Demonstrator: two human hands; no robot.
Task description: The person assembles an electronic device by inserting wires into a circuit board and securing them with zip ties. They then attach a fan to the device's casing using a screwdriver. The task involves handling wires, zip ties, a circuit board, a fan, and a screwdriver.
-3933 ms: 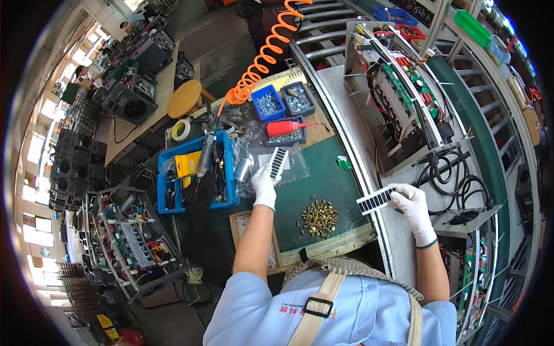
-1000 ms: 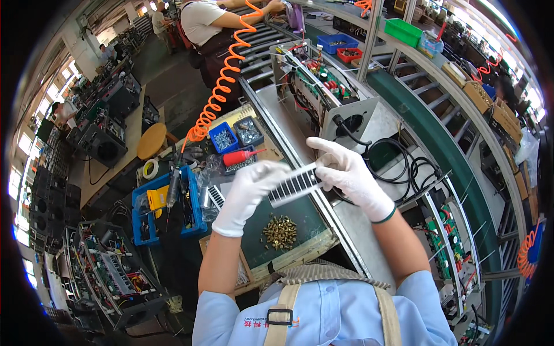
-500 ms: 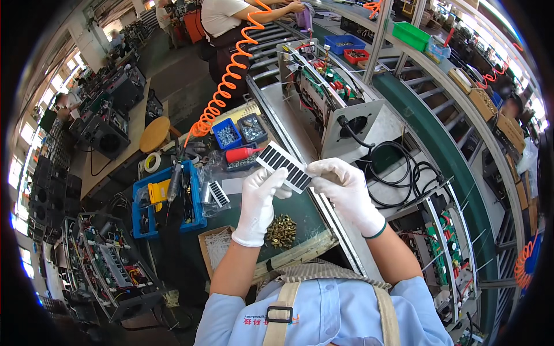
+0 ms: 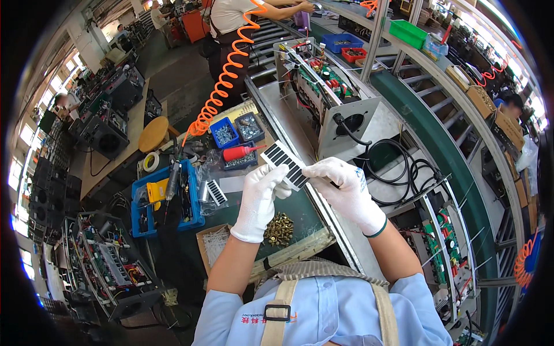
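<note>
Both my hands wear white gloves and hold a small white sheet of black rectangular stickers [image 4: 279, 157] above the bench. My left hand [image 4: 259, 199] pinches its lower left edge between thumb and fingers. The fingertips of my right hand [image 4: 344, 189] are pressed together at the sheet's right corner; whether a single sticker is between them is too small to tell. Under the left hand lies a pile of brass-coloured fasteners [image 4: 279, 229]. A second sticker sheet [image 4: 217, 192] lies on the bench to the left.
Left stands a blue tool bin [image 4: 196, 214] with an electric screwdriver [image 4: 172, 183]. Behind are a red bottle [image 4: 238, 153] and blue screw trays [image 4: 224, 134]. An open chassis [image 4: 329, 86] with coiled black cable [image 4: 398, 199] sits on the conveyor. An orange coiled hose [image 4: 222, 86] hangs down. A co-worker [image 4: 231, 23] stands beyond.
My right fingertips have shifted slightly left along the sheet's corner, and the hand has turned a little. The left hand keeps its hold. The co-worker's arm has reached farther right.
</note>
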